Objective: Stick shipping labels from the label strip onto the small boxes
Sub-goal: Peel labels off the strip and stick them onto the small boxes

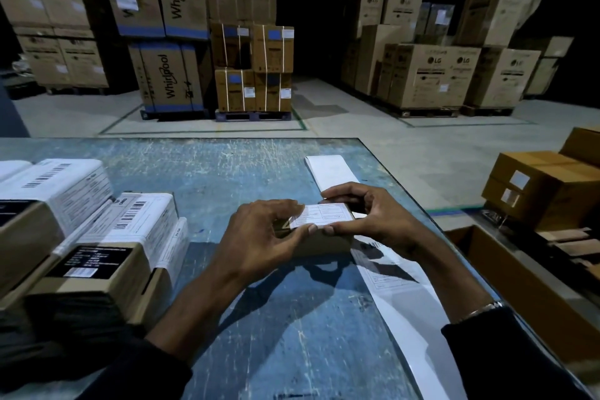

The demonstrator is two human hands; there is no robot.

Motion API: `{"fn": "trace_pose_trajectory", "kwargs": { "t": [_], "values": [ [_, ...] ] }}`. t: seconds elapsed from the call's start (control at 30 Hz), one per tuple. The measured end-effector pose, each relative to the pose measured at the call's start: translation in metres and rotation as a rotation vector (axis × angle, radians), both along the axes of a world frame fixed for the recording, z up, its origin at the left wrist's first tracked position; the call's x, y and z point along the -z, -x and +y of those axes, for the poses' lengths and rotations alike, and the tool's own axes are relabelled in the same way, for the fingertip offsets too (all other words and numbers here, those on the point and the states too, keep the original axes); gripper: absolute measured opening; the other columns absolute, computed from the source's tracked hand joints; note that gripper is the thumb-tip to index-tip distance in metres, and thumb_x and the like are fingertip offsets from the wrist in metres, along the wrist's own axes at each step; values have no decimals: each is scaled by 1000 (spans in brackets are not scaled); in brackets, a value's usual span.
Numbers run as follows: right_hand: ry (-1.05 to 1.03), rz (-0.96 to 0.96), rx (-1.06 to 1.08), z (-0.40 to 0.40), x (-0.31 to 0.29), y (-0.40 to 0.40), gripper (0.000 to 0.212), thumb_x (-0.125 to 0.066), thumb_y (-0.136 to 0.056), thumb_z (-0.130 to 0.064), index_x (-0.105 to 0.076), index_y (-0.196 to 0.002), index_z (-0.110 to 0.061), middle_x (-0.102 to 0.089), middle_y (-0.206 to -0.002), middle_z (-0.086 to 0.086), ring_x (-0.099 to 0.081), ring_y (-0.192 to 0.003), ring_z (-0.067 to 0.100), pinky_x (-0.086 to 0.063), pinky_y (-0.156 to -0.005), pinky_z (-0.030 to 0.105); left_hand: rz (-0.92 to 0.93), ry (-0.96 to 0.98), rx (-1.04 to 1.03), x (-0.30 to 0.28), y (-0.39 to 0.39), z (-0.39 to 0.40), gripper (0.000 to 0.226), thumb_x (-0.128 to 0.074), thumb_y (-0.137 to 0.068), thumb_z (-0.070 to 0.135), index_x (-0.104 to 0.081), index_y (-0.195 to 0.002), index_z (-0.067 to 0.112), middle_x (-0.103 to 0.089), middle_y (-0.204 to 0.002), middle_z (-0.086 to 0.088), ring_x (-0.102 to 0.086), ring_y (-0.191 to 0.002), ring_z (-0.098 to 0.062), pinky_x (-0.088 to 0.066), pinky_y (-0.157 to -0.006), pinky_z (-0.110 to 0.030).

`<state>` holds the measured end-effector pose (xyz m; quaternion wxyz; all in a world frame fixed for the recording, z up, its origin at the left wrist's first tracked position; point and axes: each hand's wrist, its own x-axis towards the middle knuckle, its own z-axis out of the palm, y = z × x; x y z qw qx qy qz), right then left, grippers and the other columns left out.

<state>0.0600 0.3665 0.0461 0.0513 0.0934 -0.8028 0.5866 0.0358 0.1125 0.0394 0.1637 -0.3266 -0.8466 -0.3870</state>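
Both hands grasp small box (319, 242) above desk (227, 172): left grip (259, 230) and right grip (373, 221) pinch label (321, 216) edges on top. Label strip (399, 295) runs under right grip.

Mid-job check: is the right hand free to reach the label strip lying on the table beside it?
Probably not right now. The right hand and left hand both grip the small box with its label. The label strip lies just under the right wrist, unobstructed, once it lets go.
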Motion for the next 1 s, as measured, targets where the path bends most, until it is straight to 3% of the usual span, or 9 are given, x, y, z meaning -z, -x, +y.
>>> {"fn": "trace_pose_trajectory", "kwargs": {
  "t": [0.1, 0.2, 0.37, 0.57, 0.67, 0.73, 0.83, 0.93, 1.0],
  "values": [
    [-8, -41, -68, 7, -2, -1, 57, -87, -81, 4, -72, -132, -17, -75, -132, 0, -68, -128, 17, -55, -109, 34, -2, 118, 37, -2, 1, -6, 54, -70, -91, 46, -70, -138, 19, -67, -142, 2, -64, -127, -13, -55, -108, -34],
    [-3, -79, -105, 8, -4, -2, 58, -88, -83, -2, -72, -135, -23, -71, -139, -4, -63, -133, 12, -50, -114, 33, -71, 209, 73, -5, 5, -13, 55, -60, -98, 39, -57, -151, 26, -54, -156, 9, -49, -144, -13, -42, -121, -43],
    [-135, 43, 77, -14, 1, -1, 55, -101, -70, -30, -76, -119, -31, -78, -116, -8, -72, -112, 9, -57, -90, 24, -106, 272, 79, -7, 5, -14, 60, -48, -96, 42, -51, -155, 29, -49, -160, 11, -43, -147, -11, -38, -123, -47],
    [61, -15, -35, 4, -2, -2, 62, -91, -72, -3, -74, -130, -13, -77, -130, 1, -69, -127, 17, -56, -110, 40, -93, 293, 74, -7, 8, -14, 54, -49, -102, 38, -52, -154, 26, -49, -160, 9, -42, -148, -12, -33, -125, -38],
    [152, -87, -132, 12, -1, -1, 67, -81, -79, 8, -65, -141, -8, -71, -141, 5, -64, -136, 23, -52, -114, 40, -106, 283, 88, -8, 10, -15, 46, -57, -108, 22, -53, -154, 24, -48, -160, 8, -41, -149, -13, -30, -126, -36],
    [198, -123, -190, 17, 0, -1, 68, -70, -85, 20, -59, -148, -6, -67, -147, 7, -59, -141, 24, -51, -115, 37, -141, 273, 99, -9, 9, -17, 47, -54, -106, 28, -53, -153, 26, -47, -160, 10, -41, -149, -11, -28, -128, -43],
    [251, -166, -291, 24, 1, -2, 76, -66, -85, 21, -51, -154, -5, -60, -155, 9, -53, -148, 26, -48, -117, 37, -148, 175, 79, -9, 2, -14, 59, -52, -92, 47, -61, -148, 28, -55, -155, 11, -50, -140, -7, -39, -123, -42],
    [254, -178, -334, 26, 0, -2, 81, -67, -81, 15, -48, -157, -8, -56, -159, 8, -50, -150, 23, -44, -121, 43, -129, 29, -13, -6, -8, -3, 70, -67, -78, 70, -74, -131, 25, -72, -134, 9, -67, -116, -7, -58, -101, -31],
    [188, -149, -271, 18, 2, -2, 77, -80, -80, 7, -56, -150, -14, -62, -153, 6, -54, -145, 20, -46, -120, 44, -68, 19, -64, -2, -8, 3, 68, -68, -73, 78, -78, -118, 27, -78, -119, 8, -72, -103, -9, -63, -87, -37]
  ]
}}
